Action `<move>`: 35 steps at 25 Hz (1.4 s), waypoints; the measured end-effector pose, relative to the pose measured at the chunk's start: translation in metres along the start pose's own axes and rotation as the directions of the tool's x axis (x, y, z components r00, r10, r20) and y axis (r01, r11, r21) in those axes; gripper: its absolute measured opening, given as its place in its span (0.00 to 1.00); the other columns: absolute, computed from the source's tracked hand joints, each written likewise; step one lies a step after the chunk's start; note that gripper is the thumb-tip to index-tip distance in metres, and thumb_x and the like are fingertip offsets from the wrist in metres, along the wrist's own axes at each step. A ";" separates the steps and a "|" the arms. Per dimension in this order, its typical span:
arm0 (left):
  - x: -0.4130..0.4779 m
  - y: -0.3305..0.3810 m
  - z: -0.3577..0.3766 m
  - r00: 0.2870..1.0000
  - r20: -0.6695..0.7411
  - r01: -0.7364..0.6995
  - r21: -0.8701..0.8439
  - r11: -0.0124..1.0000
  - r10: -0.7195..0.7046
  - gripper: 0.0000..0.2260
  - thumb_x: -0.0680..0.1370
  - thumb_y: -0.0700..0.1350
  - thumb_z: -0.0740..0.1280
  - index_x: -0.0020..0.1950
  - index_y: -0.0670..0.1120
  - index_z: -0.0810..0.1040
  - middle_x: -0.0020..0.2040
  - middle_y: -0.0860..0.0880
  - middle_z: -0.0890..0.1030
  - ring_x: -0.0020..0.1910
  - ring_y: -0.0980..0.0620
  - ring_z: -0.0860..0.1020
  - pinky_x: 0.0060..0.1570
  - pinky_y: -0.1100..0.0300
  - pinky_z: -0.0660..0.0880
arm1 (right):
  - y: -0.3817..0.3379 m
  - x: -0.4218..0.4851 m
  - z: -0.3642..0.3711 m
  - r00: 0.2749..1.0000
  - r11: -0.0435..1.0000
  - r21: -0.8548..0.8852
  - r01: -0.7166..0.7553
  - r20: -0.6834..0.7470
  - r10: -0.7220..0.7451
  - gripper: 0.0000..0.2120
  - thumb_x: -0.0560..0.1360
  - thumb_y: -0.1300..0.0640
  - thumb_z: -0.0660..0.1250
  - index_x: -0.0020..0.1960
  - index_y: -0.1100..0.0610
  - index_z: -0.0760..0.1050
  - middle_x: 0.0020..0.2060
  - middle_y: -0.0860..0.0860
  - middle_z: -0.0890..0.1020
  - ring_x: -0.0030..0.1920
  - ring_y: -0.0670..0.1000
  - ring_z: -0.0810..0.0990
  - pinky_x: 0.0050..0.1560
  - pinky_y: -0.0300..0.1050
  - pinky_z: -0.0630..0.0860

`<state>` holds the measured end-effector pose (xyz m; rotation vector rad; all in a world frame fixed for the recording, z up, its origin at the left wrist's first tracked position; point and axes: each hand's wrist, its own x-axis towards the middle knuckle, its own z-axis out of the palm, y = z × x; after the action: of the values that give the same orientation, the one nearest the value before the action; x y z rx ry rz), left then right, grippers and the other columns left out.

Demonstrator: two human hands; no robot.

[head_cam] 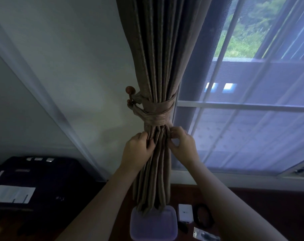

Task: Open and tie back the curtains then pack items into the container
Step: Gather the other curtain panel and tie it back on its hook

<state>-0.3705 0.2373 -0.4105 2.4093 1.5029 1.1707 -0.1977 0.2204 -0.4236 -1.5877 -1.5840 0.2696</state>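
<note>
On the head camera I see the brown curtain [158, 66] gathered left of the window, with its band [158, 112] looped to a wooden hook [129, 96]. Just below the band, the left hand [139, 150] grips the folds with curled fingers and the right hand [184, 145] pinches the right edge. The curtain's end rests in the near container [153, 228].

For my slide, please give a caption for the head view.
Left hand and right hand pinch the brown curtain just below its tieback.

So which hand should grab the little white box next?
Probably the right hand: the white box lies right of the container, below that arm, while the left hand grips the curtain farther away.
</note>
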 end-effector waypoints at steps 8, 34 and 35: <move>-0.017 0.000 0.017 1.000 0.003 0.015 0.150 0.989 -0.015 0.15 0.72 0.54 0.62 0.42 0.42 0.78 0.48 0.41 0.74 0.42 0.44 0.77 0.31 0.57 0.76 | 0.012 -0.019 0.011 0.997 0.998 -0.052 -0.029 0.070 0.033 0.10 0.71 0.52 0.68 0.50 0.55 0.83 0.41 0.51 0.82 0.36 0.47 0.81 0.39 0.46 0.79; -0.038 -0.018 0.000 0.956 0.266 0.142 -0.040 0.989 -0.126 0.23 0.77 0.52 0.61 0.62 0.36 0.75 0.50 0.37 0.83 0.46 0.40 0.83 0.45 0.55 0.78 | 0.019 -0.035 0.006 0.916 0.974 -0.213 -0.074 0.371 0.151 0.08 0.72 0.57 0.66 0.49 0.58 0.77 0.45 0.58 0.82 0.47 0.61 0.79 0.46 0.51 0.75; -0.040 -0.015 -0.008 0.950 0.271 0.175 -0.056 0.983 -0.154 0.24 0.77 0.52 0.59 0.65 0.35 0.73 0.56 0.36 0.81 0.52 0.40 0.81 0.52 0.54 0.77 | 0.016 -0.039 -0.002 0.928 0.970 -0.218 -0.110 0.328 0.179 0.10 0.73 0.59 0.66 0.53 0.59 0.78 0.48 0.59 0.82 0.49 0.61 0.79 0.48 0.51 0.76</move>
<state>-0.3954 0.2109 -0.4337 2.2315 1.5068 0.8198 -0.1915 0.1873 -0.4486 -1.8948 -1.8043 0.5105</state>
